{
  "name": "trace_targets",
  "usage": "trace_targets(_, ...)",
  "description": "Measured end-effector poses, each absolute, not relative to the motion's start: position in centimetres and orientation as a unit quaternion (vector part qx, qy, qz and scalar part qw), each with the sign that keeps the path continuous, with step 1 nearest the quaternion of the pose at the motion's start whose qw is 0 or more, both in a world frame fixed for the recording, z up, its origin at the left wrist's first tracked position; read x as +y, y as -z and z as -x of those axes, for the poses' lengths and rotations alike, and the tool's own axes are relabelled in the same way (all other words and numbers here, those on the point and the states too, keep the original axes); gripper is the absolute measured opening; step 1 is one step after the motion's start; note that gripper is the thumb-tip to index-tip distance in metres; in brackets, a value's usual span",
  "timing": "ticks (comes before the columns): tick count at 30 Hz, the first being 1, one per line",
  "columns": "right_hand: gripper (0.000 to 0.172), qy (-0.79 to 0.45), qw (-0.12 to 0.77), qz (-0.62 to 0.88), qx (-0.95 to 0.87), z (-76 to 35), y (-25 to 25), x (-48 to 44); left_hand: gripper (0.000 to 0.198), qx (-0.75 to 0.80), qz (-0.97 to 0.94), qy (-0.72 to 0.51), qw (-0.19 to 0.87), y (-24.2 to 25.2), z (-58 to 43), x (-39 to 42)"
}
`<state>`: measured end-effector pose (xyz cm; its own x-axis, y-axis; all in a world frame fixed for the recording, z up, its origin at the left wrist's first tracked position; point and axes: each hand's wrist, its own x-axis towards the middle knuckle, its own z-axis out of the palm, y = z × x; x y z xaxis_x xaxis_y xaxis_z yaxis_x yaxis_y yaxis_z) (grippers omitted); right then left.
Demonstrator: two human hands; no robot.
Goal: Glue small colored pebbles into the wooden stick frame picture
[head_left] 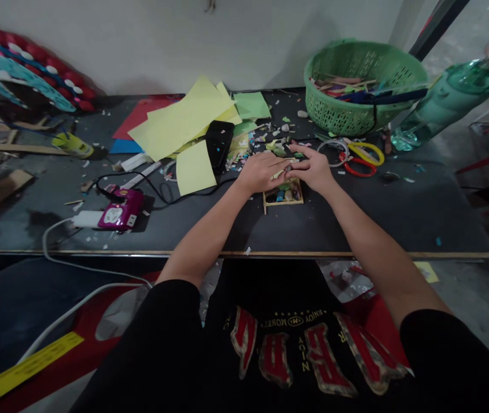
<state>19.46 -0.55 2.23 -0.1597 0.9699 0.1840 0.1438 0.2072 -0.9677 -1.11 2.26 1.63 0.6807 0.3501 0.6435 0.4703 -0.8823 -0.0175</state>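
My left hand [261, 172] and my right hand [314, 168] meet at a small stick-framed tray [285, 202], fingertips nearly touching above its far side. Pebbles and blue and green bits fill the tray, partly covered by my fingers. Between the thumb and fingers of my right hand is what looks like a small grey pebble [288, 168]. My left hand's fingers are closed together beside it, and what they grip, if anything, is hidden. Loose pebbles and paper scraps [276, 146] lie just beyond my hands.
Yellow paper [188, 120] and a black phone [219, 143] lie left of the scraps. A green basket [364, 117], yellow-handled scissors [368, 154] and a green bottle [446, 106], with another person's hand at its top, are on the right. A corded purple power adapter [121, 211] sits left.
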Motion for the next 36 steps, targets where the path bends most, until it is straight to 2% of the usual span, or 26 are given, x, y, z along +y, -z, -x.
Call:
trace_targets(4,0.081,-0.432,0.464,0.459,-0.623,-19.59,-2.38,-0.61,0.033,-0.228,0.911,0.327,0.11,-1.47,0.9,2.26)
trace_targets(13,0.077,-0.439,0.466,0.456,-0.618,-19.43,-2.25,-0.68,0.036,-0.239,0.908,0.334,0.079,-1.06,0.68,2.29)
trace_targets(21,0.085,-0.416,0.464,0.462,-0.631,-19.65,-1.84,-0.32,0.042,-0.226,0.905,0.332,0.136,-1.03,0.65,2.4)
trace_targets(26,0.09,-0.411,0.449,0.46,-0.646,-19.64,-1.91,-0.4,0.036,-0.224,0.9,0.342,0.153,-1.21,0.65,2.34)
trace_targets(32,0.095,-0.412,0.449,0.464,-0.643,-19.59,-1.82,-0.29,0.033,-0.217,0.905,0.343,0.125,-1.6,0.93,2.17)
trace_targets(36,0.091,-0.419,0.451,0.463,-0.638,-19.78,-1.92,-0.31,0.034,-0.215,0.909,0.337,0.117,-1.67,1.02,2.14)
